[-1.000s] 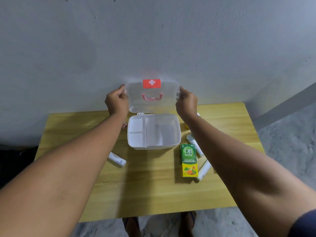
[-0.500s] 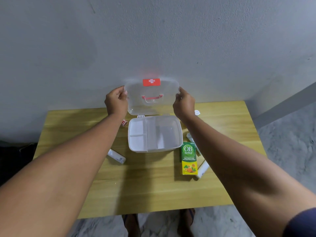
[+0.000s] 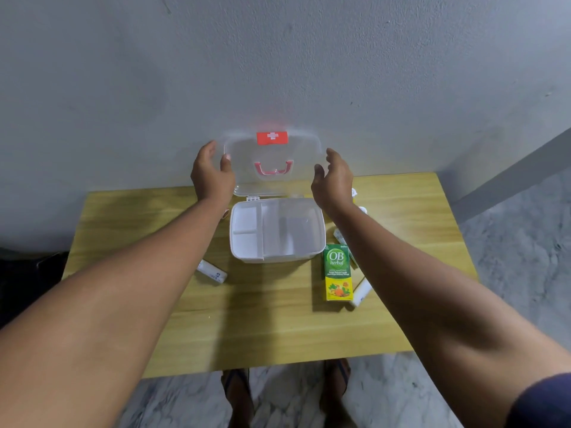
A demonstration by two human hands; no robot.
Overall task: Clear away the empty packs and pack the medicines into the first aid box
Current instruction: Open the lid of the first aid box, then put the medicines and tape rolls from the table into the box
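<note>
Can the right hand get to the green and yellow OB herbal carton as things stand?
Probably yes. The right hand is open and empty beside the raised clear lid. The green and yellow OB herbal carton lies flat on the wooden table, its top uncovered, just left of that forearm.

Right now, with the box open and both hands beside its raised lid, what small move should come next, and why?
Probably lower the right hand to the green OB herbal carton, the nearest item. The lid stands open against the wall, both hands look open and just off it, left hand included, and the first aid box shows nothing inside, so packing can begin.
</note>
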